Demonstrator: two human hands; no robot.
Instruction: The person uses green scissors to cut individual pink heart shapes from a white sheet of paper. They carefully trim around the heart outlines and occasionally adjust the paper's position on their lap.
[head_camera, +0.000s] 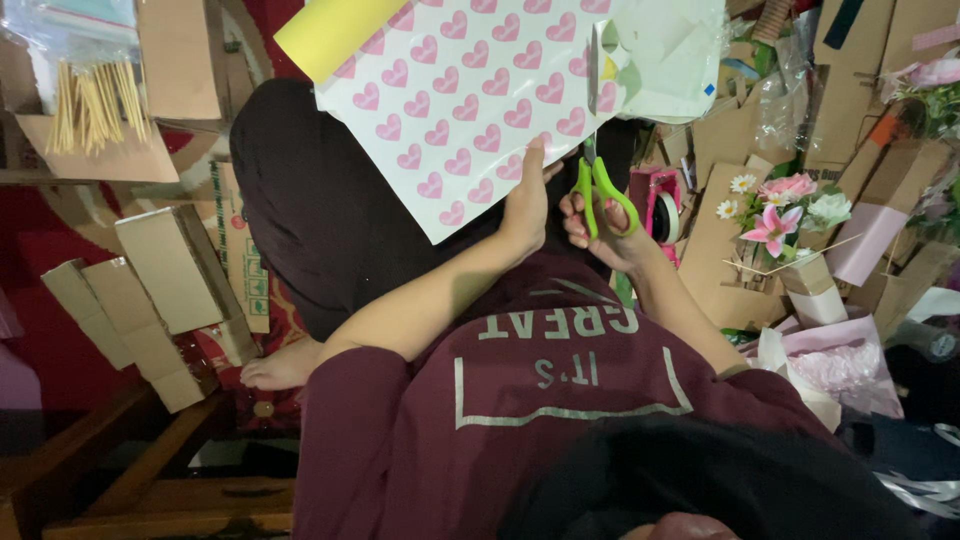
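Seen from above, seated on the floor in a maroon printed shirt and dark trousers. Left hand (527, 205) pinching the near edge of a white paper sheet (470, 100) patterned with pink hearts, fingers closed on it, holding the sheet up over the lap. Right hand (605, 225) just right of the left, fingers threaded through the green handles of a pair of scissors (597, 170), grip closed on them, blades pointing far and running up into the right part of the sheet. Cut already open along that line, with a loose strip of paper curling beside the blades. Yellow paper roll (335, 30) lying across the far left corner of the sheet.

Right of the hands, a pink tape dispenser (658, 205), then an artificial flower bunch (775, 210) of pink lilies and white daisies among brown cardboard pieces (715, 250). Pink wrapping paper (850, 365) crumpled at near right. On the left, folded cardboard boxes (160, 280) on a red floor covering, and a bundle of wooden sticks (90, 100) in clear plastic at far left. Bare foot (280, 368) showing at near left, beside the boxes.
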